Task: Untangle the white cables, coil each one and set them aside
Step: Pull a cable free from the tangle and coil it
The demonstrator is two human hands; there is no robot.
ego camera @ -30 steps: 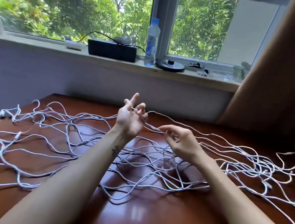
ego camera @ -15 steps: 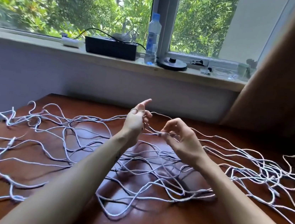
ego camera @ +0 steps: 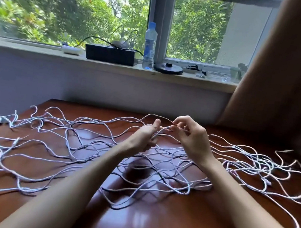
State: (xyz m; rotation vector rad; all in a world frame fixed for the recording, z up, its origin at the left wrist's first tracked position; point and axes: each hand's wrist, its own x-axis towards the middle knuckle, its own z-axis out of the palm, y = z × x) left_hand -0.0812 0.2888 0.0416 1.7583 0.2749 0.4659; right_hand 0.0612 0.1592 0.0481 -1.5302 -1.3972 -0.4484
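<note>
I'm at the untangling step: my left hand [ego camera: 146, 137] grips one strand [ego camera: 157, 115], my right hand [ego camera: 192, 138] pinches it just beside; the white cables [ego camera: 158, 164] sprawl beneath both on the table [ego camera: 151, 227]. Next I'd draw that strand free.

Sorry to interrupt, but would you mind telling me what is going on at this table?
A person is untangling white cables that sprawl across the wooden table. Both hands are raised over the middle of the tangle: the left hand grips strands, and the right hand pinches one strand at its fingertips. No cable is coiled or set aside yet.
</note>
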